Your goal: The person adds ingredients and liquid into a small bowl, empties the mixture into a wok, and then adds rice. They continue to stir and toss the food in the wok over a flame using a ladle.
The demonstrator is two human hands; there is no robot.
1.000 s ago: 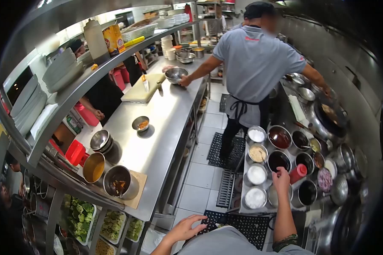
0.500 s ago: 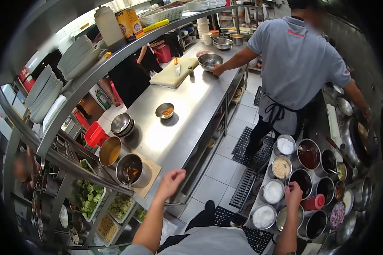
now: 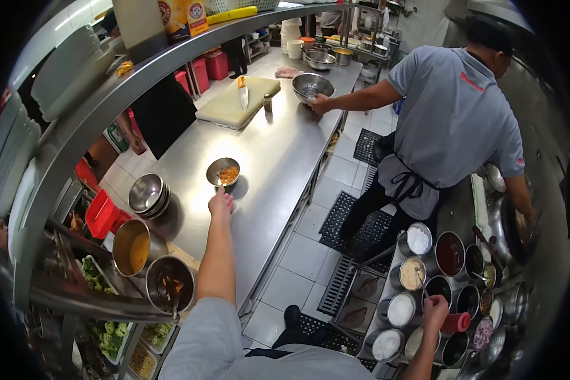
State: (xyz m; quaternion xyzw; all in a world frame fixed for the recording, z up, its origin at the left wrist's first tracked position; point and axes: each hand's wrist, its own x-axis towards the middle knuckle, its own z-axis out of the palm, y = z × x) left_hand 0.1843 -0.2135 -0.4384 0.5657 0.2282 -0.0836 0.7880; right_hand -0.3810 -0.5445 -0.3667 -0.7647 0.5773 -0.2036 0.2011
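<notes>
Since the earlier frame our left hand (image 3: 220,204) has stretched out to the small steel bowl (image 3: 223,171) of orange food at centre-left on the steel counter (image 3: 278,158), fingers touching its rim. Lower right, our right hand (image 3: 434,311) grips a spoon handle (image 3: 420,286) among the seasoning pots (image 3: 451,253).

This is a working restaurant kitchen. A long stainless steel counter (image 3: 278,158) carries a cutting board (image 3: 231,104) with a knife (image 3: 243,96) near its far end and metal bowls along its left edge, under a steel shelf (image 3: 171,57) stacked with plates. Across a tiled aisle with black floor mats (image 3: 354,221), a station holds round containers of sauces and seasonings (image 3: 434,266) beside woks (image 3: 519,234), tended by a person in an apron (image 3: 449,126).
</notes>
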